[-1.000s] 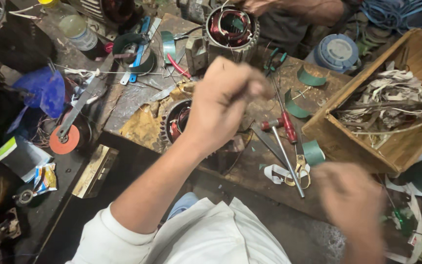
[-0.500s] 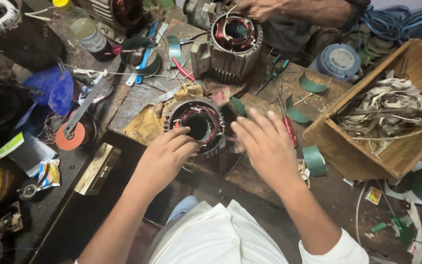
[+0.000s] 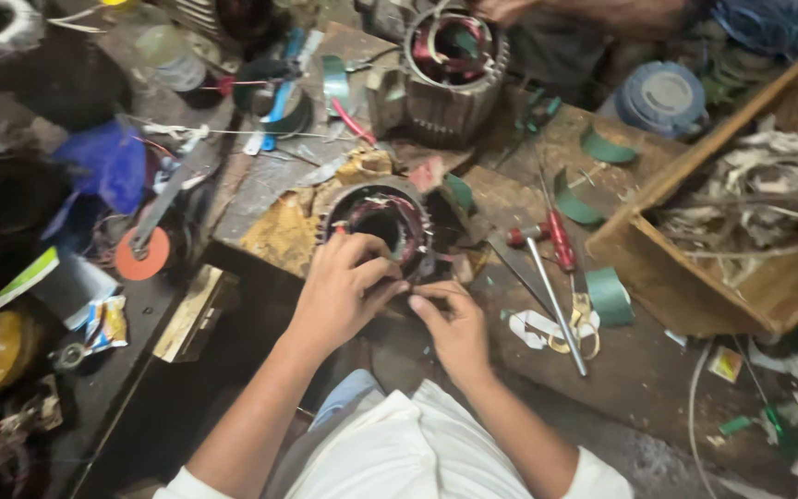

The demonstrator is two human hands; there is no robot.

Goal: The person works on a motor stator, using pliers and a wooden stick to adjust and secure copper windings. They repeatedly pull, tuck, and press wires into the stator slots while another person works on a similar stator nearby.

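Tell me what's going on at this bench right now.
A person in a white shirt has both hands on a round motor stator at the near edge of a cluttered wooden bench. The left hand grips its lower rim and the right hand pinches at the same spot from below. A second stator stands farther back, under another person's hand. Screwdrivers lie to the right, beside a wooden box of wire scraps.

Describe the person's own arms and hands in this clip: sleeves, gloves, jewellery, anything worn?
Both hands are bare: no gloves on the left hand or the right hand, and no rings, watch or bands show. The forearms are uncovered up to short white sleeves at the frame's lower edge, part of a white shirt. No markings or cables are visible on either arm.
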